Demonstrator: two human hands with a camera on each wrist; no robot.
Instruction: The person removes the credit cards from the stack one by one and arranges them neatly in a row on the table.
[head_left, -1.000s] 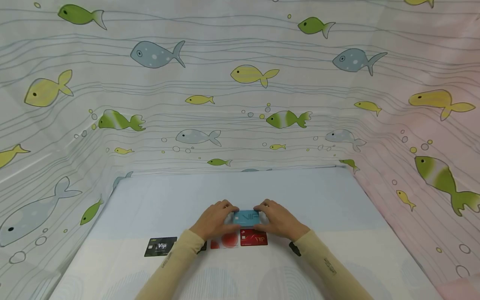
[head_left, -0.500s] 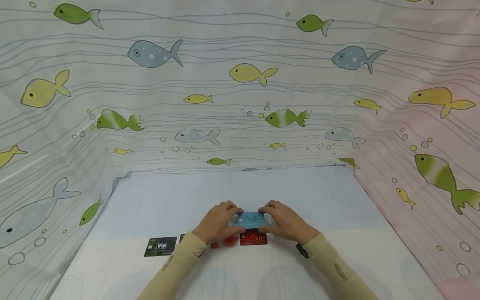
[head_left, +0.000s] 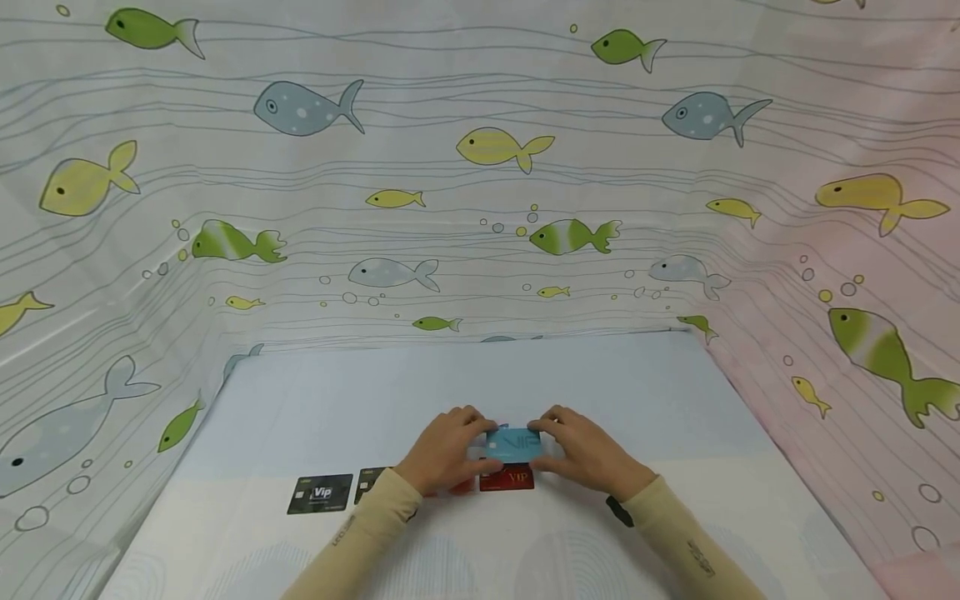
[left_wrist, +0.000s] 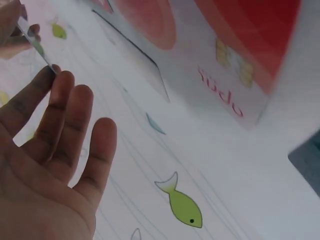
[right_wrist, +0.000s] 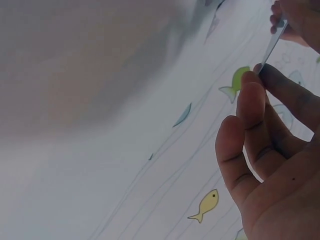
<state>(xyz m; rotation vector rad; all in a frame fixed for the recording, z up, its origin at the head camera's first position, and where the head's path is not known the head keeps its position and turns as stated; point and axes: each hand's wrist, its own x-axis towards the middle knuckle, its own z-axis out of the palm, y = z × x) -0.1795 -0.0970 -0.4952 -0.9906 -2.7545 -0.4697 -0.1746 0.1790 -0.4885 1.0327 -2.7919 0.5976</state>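
A light blue VIP bank card is held up at both short ends in the head view. My left hand pinches its left end between thumb and fingertips, and my right hand does the same at the right end. Seen edge-on, the blue card is a thin strip at the left hand's fingertips; the right wrist view shows its edge too. Just below it on the table lies a red VIP card. The left hand partly covers a red-and-white card.
Further left on the table lie a black Vip card and a second black card, the latter partly behind the left sleeve. The cards form a row. A fish-printed curtain encloses the table at the back and sides.
Both hands have shifted right and slightly toward me, carrying the blue card with them. More of the second black card shows; less of the red-and-white card does.
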